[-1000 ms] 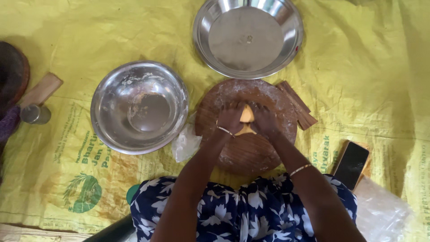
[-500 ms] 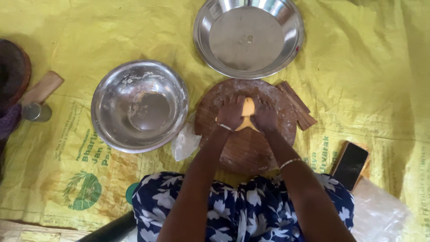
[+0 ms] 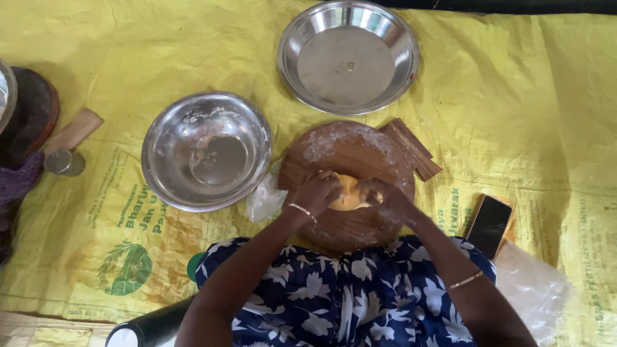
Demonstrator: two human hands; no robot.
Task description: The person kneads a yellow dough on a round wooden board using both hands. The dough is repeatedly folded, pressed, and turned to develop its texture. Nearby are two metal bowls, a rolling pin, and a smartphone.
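A round wooden board [image 3: 350,149] dusted with flour lies on the yellow sheet in front of me. On it rests a lump of yellow dough [image 3: 347,193]. My left hand [image 3: 315,192] presses on the dough's left side and my right hand [image 3: 384,198] grips its right side, fingers floury. Both hands close around the dough. I wear thin bangles on each wrist and a blue flowered garment [image 3: 347,292] covers my lap below the board.
A steel bowl [image 3: 206,150] sits left of the board, a wide steel plate [image 3: 348,55] behind it. A dark phone [image 3: 489,225] lies at right, a clear plastic bag [image 3: 533,289] beyond it. A wooden handle [image 3: 72,132] and dark round pan [image 3: 29,115] are at far left.
Both hands and the dough have slid toward me, from the board's middle to its near part. The floured far half of the board now shows.
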